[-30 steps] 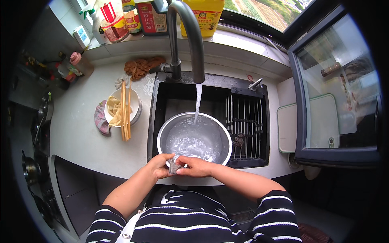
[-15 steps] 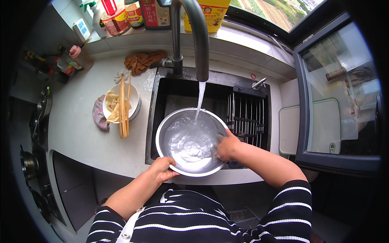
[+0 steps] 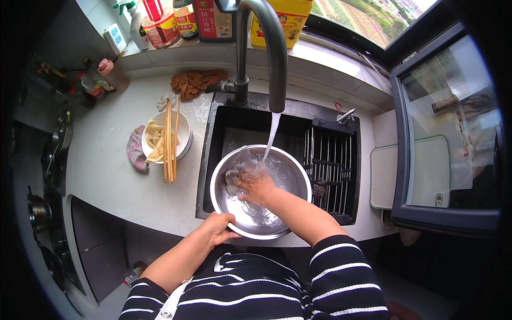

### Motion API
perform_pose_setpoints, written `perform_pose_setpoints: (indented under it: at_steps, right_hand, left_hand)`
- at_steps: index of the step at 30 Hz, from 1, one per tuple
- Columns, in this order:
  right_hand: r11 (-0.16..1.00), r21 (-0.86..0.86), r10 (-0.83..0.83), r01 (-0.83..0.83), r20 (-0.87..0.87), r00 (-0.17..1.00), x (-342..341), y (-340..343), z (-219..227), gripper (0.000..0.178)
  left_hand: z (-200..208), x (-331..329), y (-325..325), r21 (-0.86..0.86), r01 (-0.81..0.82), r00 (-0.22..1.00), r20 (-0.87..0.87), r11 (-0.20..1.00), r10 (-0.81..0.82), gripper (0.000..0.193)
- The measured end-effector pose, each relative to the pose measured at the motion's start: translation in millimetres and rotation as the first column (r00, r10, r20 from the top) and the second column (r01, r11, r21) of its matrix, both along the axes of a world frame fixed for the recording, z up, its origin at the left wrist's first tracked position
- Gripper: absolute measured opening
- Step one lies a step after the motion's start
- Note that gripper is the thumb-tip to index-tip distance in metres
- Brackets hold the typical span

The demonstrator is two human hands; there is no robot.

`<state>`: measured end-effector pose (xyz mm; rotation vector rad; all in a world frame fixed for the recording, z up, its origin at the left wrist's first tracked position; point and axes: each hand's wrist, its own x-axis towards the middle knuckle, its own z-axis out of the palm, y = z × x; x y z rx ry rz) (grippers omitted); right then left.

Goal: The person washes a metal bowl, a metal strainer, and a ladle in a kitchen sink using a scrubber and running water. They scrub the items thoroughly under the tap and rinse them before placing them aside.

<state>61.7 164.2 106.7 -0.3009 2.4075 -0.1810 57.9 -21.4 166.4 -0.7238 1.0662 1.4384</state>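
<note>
Kitchen counter: pale worktop (image 3: 101, 170) below a tiled windowsill (image 3: 328, 60), with a casement window (image 3: 448, 133) swung inward at the right.
Sill: from left to right, a green-headed spray bottle (image 3: 137, 31), a red-and-clear tub (image 3: 161, 33), a dark red jug (image 3: 216, 24) and a yellow jug (image 3: 281, 24).
Sink: black basin-type sink (image 3: 213, 130) let into the counter; a metal-barred rack (image 3: 332, 165) spans its right side, and a small dark lump (image 3: 319, 190) sits on the bars.
Faucet: grey gooseneck tap (image 3: 276, 58), sending a stream of water (image 3: 273, 130) into the round bowl below.
Metal bowl: round stainless bowl (image 3: 292, 184) holding splashing water, over the near part of the sink, its near rim reaching the counter's front edge.
Left hand: left hand (image 3: 218, 228) grasps the bowl's rim at its near left, thumb on top and fingers underneath.
Right hand: right hand (image 3: 257, 185) reaches inside the bowl, fingers spread toward its left wall, beside the falling water.
Scrubbing piece: greyish piece (image 3: 233, 181) at the right fingertips, against the inner left side; splash and blur hide its shape, and whether the fingers clench it cannot be told.
Left of sink: stacked white bowls (image 3: 185, 128) with wooden chopsticks (image 3: 167, 144) across them and a crumpled yellowish cloth (image 3: 155, 140) inside; a pinkish-grey cloth (image 3: 137, 153) lies alongside, a brown cloth (image 3: 196, 84) farther back.
Right of sink: green-edged cutting board (image 3: 384, 181), partly behind the window glass.
</note>
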Motion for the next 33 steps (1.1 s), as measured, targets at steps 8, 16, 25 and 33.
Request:
perform_pose_setpoints:
  at_steps: [8, 16, 25, 33]
  right_hand:
    - [0.875, 0.461, 0.12, -0.146, 0.085, 0.989, 38.6, 91.4, 47.2, 0.063]
    - [0.94, -0.186, -0.202, 0.287, 0.375, 0.905, 90.3, 29.8, 90.9, 0.082]
    - [0.916, -0.369, -0.274, 0.159, -0.284, 0.919, 69.4, 45.8, 70.9, 0.063]
    - [0.929, -0.354, -0.345, 0.107, -0.726, 0.595, 14.7, 73.1, 93.1, 0.062]
  left_hand:
    - [-3.9, 4.6, 7.3, -0.01, -0.116, 0.992, 0.047, 0.993, 0.117, 0.049]
    - [-6.4, 0.0, 9.6, 0.033, -0.108, 0.989, 0.102, 0.994, 0.104, 0.051]
    - [-30.8, -48.9, 17.0, 0.089, 0.328, 0.911, 0.234, 0.941, -0.34, 0.052]
    - [-8.4, -60.7, 42.6, -0.297, 0.38, 0.883, -0.164, 0.876, -0.439, 0.084]
